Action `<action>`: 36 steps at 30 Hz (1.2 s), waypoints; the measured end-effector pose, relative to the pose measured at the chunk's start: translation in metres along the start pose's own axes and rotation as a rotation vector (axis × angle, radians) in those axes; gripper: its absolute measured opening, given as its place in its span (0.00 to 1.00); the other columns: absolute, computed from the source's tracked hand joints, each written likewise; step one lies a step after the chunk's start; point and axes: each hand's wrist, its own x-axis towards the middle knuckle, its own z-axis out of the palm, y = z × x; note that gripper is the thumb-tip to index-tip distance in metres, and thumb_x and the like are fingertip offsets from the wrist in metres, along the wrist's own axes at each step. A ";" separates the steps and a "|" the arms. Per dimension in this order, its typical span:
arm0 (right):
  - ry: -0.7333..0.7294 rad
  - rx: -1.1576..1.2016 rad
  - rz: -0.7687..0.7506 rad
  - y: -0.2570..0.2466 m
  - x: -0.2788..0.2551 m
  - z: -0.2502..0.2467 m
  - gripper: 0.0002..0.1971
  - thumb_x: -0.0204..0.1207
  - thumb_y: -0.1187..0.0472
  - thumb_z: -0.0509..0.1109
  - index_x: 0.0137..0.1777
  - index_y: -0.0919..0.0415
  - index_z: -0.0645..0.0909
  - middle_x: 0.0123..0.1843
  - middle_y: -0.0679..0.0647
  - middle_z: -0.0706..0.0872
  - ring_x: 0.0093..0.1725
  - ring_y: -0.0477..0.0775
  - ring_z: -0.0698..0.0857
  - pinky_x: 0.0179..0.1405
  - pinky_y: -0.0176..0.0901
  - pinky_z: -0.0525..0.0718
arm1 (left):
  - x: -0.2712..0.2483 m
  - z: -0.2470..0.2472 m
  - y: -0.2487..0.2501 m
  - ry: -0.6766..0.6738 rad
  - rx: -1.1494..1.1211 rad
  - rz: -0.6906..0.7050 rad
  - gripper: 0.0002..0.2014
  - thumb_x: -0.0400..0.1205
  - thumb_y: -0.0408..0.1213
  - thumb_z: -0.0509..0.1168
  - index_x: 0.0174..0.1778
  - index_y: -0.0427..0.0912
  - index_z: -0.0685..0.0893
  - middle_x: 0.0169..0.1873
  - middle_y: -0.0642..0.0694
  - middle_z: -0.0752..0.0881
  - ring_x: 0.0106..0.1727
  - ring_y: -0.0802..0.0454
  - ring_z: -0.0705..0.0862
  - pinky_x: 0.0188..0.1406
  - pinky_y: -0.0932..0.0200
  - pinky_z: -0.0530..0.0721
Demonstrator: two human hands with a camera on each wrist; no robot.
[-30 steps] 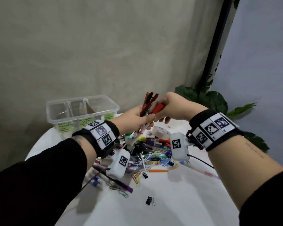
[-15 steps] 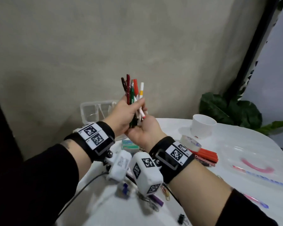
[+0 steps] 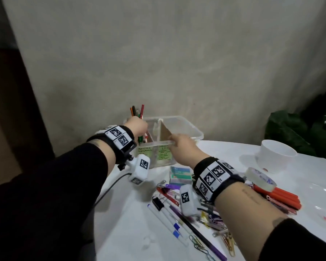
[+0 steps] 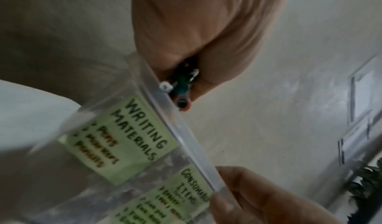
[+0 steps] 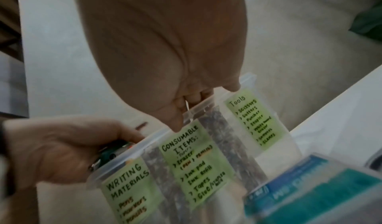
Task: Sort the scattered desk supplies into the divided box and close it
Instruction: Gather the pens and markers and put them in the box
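From the head view, a bundle of pens (image 3: 139, 117) is gripped upright in the left hand (image 3: 137, 127) and is held over the left compartment of the divided box (image 3: 188, 129), the tips already below the rim. That is the slot labelled for writing materials, so the bundle is being fed where it belongs. The near rim is pinched by the right hand (image 3: 181, 146), evidently so the light clear box is kept steady while the pens go in. Near and right of the box, loose pens (image 3: 167, 221), paper clips (image 3: 199, 245), a tape roll (image 3: 260, 178) and red markers (image 3: 279, 198) are left scattered on the white table (image 3: 124, 232); no lid is made out.

From the left wrist view, the pen ends (image 4: 181, 87) are seen clamped inside curled fingers, right against the rim above the green "Writing Materials" label (image 4: 142, 139).

From the right wrist view, the rim is seen caught between thumb and fingertips (image 5: 194, 98) above the "Consumable Items" label (image 5: 192, 160), with the "Tools" label (image 5: 254, 118) further right. Both of those compartments look empty, so the sorting is judged barely begun.
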 end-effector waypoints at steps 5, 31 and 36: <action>0.005 -0.038 0.014 0.001 0.001 0.005 0.17 0.81 0.64 0.61 0.69 0.57 0.79 0.66 0.60 0.81 0.70 0.63 0.74 0.76 0.63 0.67 | -0.014 0.003 0.021 -0.103 0.559 0.046 0.17 0.88 0.34 0.60 0.70 0.30 0.81 0.68 0.37 0.83 0.67 0.40 0.83 0.51 0.55 0.82; -0.609 -0.412 0.143 0.010 -0.131 -0.014 0.08 0.63 0.66 0.82 0.38 0.66 0.86 0.27 0.54 0.87 0.23 0.50 0.85 0.39 0.49 0.92 | -0.143 0.054 -0.051 -0.847 1.101 0.608 0.15 0.66 0.43 0.82 0.48 0.50 0.90 0.42 0.56 0.90 0.43 0.55 0.87 0.43 0.60 0.84; -0.626 -0.455 0.136 0.014 -0.145 -0.005 0.08 0.65 0.67 0.79 0.35 0.64 0.81 0.26 0.54 0.84 0.20 0.49 0.81 0.26 0.40 0.85 | -0.153 0.059 -0.054 -0.811 1.193 0.688 0.09 0.72 0.44 0.77 0.45 0.49 0.90 0.39 0.56 0.89 0.40 0.55 0.85 0.39 0.60 0.82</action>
